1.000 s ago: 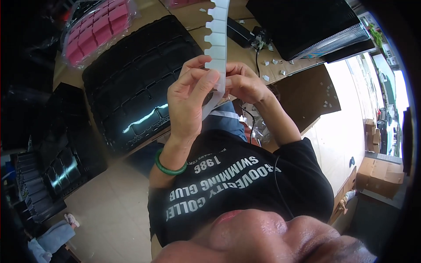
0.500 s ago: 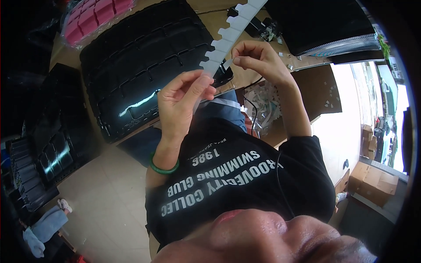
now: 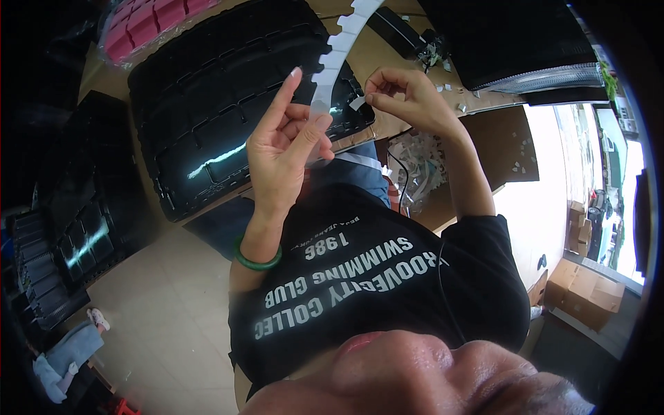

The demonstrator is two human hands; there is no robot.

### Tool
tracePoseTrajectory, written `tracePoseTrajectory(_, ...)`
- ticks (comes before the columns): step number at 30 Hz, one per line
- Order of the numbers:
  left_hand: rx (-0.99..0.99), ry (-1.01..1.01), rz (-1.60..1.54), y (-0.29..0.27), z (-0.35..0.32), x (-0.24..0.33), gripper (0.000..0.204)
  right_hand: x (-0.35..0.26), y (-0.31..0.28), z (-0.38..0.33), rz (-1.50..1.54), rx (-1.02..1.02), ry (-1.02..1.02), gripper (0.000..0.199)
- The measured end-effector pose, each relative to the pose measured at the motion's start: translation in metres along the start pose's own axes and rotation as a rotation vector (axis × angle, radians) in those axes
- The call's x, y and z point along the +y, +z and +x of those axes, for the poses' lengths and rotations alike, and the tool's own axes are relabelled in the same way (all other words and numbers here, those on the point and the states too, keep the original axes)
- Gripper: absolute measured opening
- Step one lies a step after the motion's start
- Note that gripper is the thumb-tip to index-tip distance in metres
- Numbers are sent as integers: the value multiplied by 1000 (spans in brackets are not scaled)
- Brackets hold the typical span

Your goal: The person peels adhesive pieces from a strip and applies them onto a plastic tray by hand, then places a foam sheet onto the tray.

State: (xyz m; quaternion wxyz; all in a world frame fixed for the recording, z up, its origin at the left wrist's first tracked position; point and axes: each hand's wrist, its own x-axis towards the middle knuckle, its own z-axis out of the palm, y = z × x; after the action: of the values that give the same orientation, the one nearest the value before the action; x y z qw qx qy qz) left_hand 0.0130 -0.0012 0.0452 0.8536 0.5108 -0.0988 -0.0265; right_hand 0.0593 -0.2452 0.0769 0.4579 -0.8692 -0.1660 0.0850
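My left hand [image 3: 282, 142] pinches the lower end of a long white notched strip [image 3: 340, 48] between thumb and curled fingers, its index finger stretched upward. The strip curves up past the top edge of the view. To the right, my right hand [image 3: 408, 100] is closed in a pinch on a small white tab [image 3: 357, 103], which is apart from the strip. Behind the strip lies a large black moulded plastic tray [image 3: 221, 97] on a brown worktable, its near edge just beyond my left hand.
Pink moulded blocks in clear wrap [image 3: 149, 26] sit at the far left. A stack of black sheets [image 3: 505, 48] stands at the far right. Below it an open cardboard box [image 3: 487, 142] borders a clear bag of white scraps [image 3: 420, 162]. A person's legs [image 3: 72, 349] show at lower left.
My left index finger has straightened upward, and the strip has swung left and more upright. My right hand has stayed near its place with the tab, with a wider gap to the strip.
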Motion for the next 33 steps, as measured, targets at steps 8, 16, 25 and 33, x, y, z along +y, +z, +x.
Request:
tracePoseTrajectory(8, -126, 27, 68, 2, -3, -4, 65, 38, -39, -85, -65, 172, 173, 18)
tracePoseTrajectory(16, -214, 3, 424, 12, -8, -12, 63, 156, -25, -172, 143, 376, 665, 11)
tracePoseTrajectory(25, -152, 559, 1796, 6, -3, -12, 79, 183, 10, -134, 112, 252, 542, 16)
tracePoseTrajectory(33, -224, 598, 1907, 13, 4, -17, 86, 185, 22, -124, 109, 234, 516, 15)
